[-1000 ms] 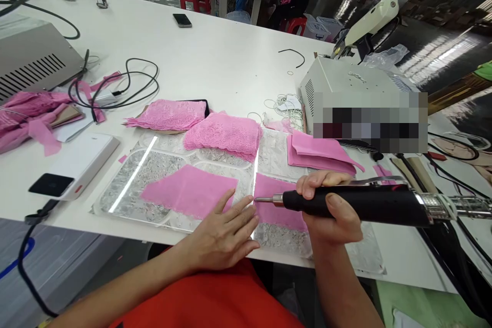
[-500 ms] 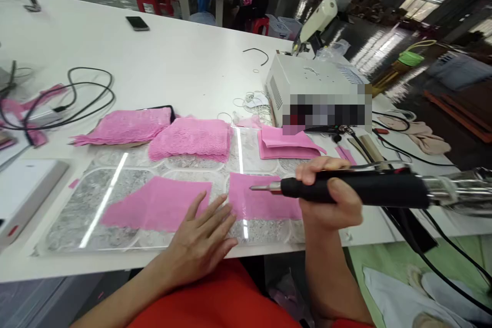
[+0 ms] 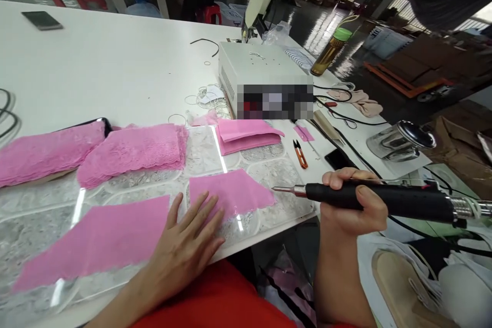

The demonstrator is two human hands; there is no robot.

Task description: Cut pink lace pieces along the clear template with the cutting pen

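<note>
My left hand (image 3: 184,246) lies flat, fingers spread, on a clear template (image 3: 269,169) at the table's near edge, fingertips on a pink fabric piece (image 3: 234,192). A larger pink fabric piece (image 3: 96,238) lies to its left. My right hand (image 3: 351,210) grips a black-handled cutting tool (image 3: 384,199) with a metal tip. The tip points left and hovers just off the right edge of the smaller pink piece.
Stacks of pink lace (image 3: 130,148) and folded pink fabric (image 3: 246,136) lie behind the template. A white machine box (image 3: 261,69), orange snips (image 3: 300,154), a phone (image 3: 338,159), cables and a metal holder (image 3: 400,141) stand to the right. A person works at a far table.
The view has swung right, so the table shifted left in the picture. The tool tip has moved from over the smaller pink piece to off its right edge. My left hand stays flat.
</note>
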